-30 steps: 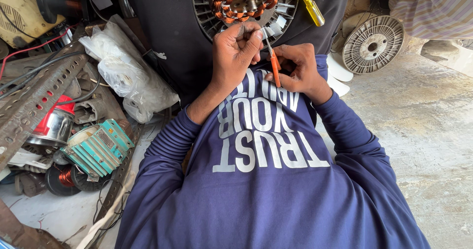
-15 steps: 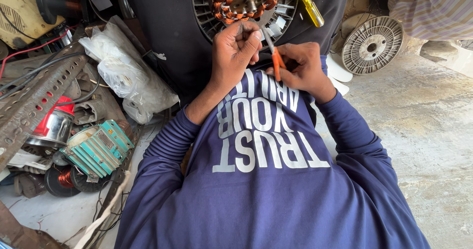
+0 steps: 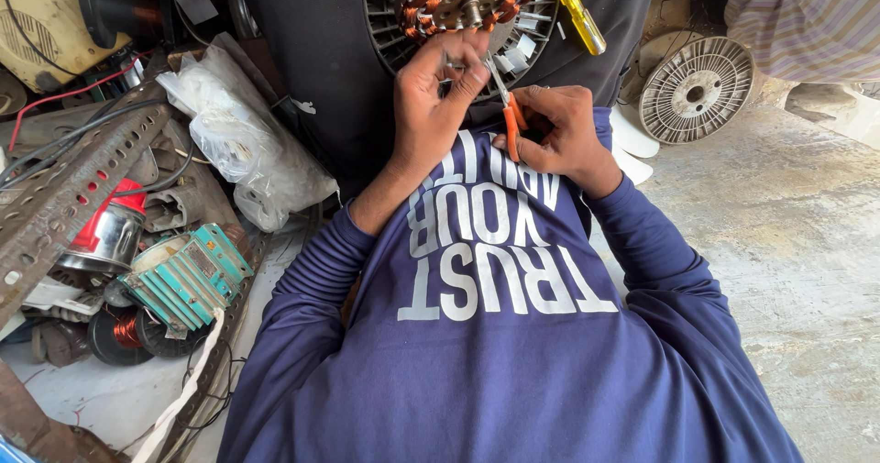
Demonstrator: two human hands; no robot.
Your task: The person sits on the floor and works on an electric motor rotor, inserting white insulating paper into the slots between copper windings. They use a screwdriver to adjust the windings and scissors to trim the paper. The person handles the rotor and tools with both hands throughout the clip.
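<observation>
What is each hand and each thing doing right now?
left hand: fingers pinched at the motor's edge
right hand: closed around the scissors
scissors: tips pointing up toward the coils
motor: cover off, copper coils showing
yellow screwdriver: lying loose, untouched
round metal disc: lying flat on the floor
plastic bag: crumpled

A round motor stator [image 3: 463, 0] lies flat on the dark-clad lap at twelve o'clock, its ring of copper-orange wound coils around a metal hub, with pale radial fins spreading outward. Just below it, at its six o'clock edge, orange-handled pliers [image 3: 507, 115] stand nearly upright, metal tip up against the fins and handles pointing down.
</observation>
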